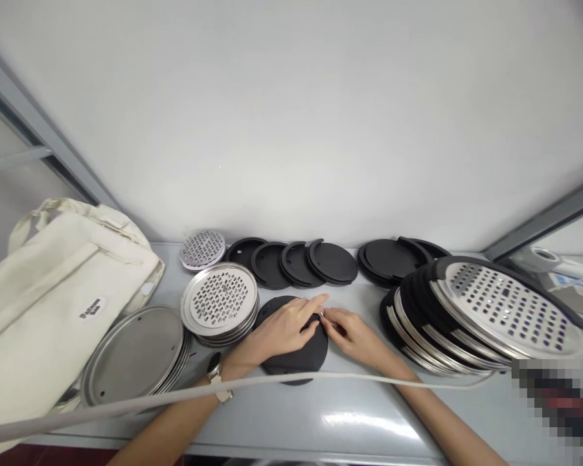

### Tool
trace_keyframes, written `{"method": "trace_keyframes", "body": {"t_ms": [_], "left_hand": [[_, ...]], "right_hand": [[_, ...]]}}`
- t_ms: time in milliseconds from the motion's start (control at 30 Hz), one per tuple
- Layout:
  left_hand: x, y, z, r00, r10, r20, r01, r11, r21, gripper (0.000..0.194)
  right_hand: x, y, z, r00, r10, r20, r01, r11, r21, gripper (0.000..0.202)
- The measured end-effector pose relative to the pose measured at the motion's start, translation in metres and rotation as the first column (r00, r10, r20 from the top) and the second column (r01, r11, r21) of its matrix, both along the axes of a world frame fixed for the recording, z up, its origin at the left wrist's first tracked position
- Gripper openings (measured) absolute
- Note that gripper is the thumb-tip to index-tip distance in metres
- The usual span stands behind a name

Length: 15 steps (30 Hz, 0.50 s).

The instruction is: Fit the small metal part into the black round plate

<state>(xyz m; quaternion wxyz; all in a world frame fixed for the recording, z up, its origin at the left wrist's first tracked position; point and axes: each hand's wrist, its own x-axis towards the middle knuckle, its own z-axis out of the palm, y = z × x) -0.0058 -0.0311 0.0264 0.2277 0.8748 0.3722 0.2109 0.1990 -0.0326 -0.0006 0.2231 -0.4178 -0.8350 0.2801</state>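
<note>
A black round disc [298, 362] lies on the grey table in front of me. My left hand [289, 327], with a watch on its wrist, is over the disc, thumb and fingers bent toward its right edge. Opposite it, my right hand [347, 330] pinches with its fingertips at that edge, where a tiny shiny piece shows between the hands. What the fingertips hold is too small to make out. Left of the disc is a stack of metal plates with a perforated top [223, 299].
Black round trays [337, 262] and more black discs [393, 259] line the wall. A tall stack with a perforated metal top [510, 310] leans at right. Plain metal plates [136, 356] and a cream bag [63, 310] are at left. A pale cable [369, 377] crosses the foreground.
</note>
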Motion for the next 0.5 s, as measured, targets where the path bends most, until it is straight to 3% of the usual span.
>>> {"method": "trace_keyframes", "body": {"t_ms": [500], "left_hand": [[-0.0006, -0.0008, 0.004, 1.0, -0.017, 0.008, 0.017, 1.0, 0.01, 0.052]], "right_hand": [[-0.0001, -0.001, -0.0003, 1.0, -0.008, -0.004, 0.008, 1.0, 0.002, 0.028]]}}
